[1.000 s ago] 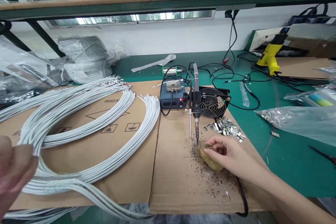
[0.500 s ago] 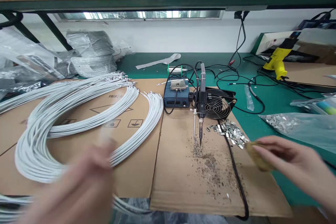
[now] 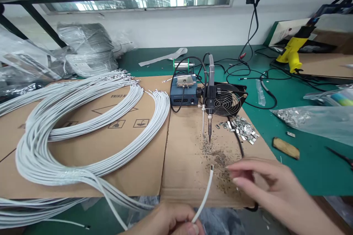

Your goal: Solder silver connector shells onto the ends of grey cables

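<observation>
Here the left hand (image 3: 171,222) pinches a white wire (image 3: 205,191), its end angled up toward the soldering iron (image 3: 209,117); the right hand (image 3: 264,183) hovers beside it, fingers spread, empty

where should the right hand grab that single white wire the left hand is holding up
Take the white wire just below its bare tip, on the insulation, coming from the right. The left hand pinches its lower end, so the free end slants up toward the right hand, whose open fingers are already beside it.

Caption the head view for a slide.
Left hand pinches a white cable; open right hand hovers near the soldering iron.
</observation>
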A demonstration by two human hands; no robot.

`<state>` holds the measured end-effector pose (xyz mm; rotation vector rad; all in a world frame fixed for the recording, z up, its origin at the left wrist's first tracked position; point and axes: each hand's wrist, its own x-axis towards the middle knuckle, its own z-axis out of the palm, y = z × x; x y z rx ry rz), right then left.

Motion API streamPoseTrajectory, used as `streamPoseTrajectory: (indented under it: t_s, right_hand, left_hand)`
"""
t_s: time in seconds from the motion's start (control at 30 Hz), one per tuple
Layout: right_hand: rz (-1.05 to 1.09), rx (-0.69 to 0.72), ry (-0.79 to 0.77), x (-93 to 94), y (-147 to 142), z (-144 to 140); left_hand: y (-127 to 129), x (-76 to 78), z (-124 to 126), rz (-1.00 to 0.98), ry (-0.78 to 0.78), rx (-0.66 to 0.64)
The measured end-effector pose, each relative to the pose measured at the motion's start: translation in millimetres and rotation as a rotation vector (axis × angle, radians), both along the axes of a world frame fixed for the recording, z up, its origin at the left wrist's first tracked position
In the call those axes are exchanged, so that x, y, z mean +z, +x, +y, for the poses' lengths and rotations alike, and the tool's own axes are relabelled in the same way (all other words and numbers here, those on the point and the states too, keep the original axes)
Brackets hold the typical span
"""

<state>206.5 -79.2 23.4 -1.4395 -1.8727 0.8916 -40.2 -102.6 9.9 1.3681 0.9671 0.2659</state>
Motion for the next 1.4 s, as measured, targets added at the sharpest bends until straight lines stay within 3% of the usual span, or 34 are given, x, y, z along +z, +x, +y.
streamPoseTrajectory:
  t_s: [0.07,0.2,0.37,0.5,0.73,0.8,0.97,1.07,1.2,1.4]
  right_hand:
    - [0.172,0.067,-0.160,-0.1,-28,-1]
    - [0.420,-0.001,-0.277,-8.7,-50,-7]
    - [0.535,0.050,-0.328,-18.4,-53,-19]
    - [0.673,0.034,-0.298,-20.2,-52,-22]
    - [0.541,-0.036,0.014,-19.5,-63,-28]
    - [0.562,-0.067,-0.030,-19.5,-65,-29]
    - [0.819,-0.200,-0.246,-21.9,-65,-26]
    - [0.756,-0.245,-0.254,-23.3,-65,-24]
    - [0.618,-0.183,-0.255,-21.0,-67,-25]
    - [0.518,-0.151,-0.177,-17.2,-67,-22]
  left_hand:
    - [0,-4.8,-2,0.032,0.087,-0.052]
    - [5,-10.3,-8,0.075,0.144,-0.039]
    - [23,-19.3,-13,-0.238,-0.034,0.231]
    - [40,-18.4,-11,-0.297,-0.032,0.459]
    - [46,-14.4,-11,-0.193,0.257,0.568]
    - [46,-14.9,-11,-0.264,0.199,0.607]
    - [38,-14.0,-7,-0.548,-0.231,0.541]
    - [32,-17.6,-4,-0.668,-0.345,0.530]
    - [31,-22.5,-3,-0.709,-0.345,0.548]
    - [30,-14.7,-6,-0.495,-0.185,0.598]
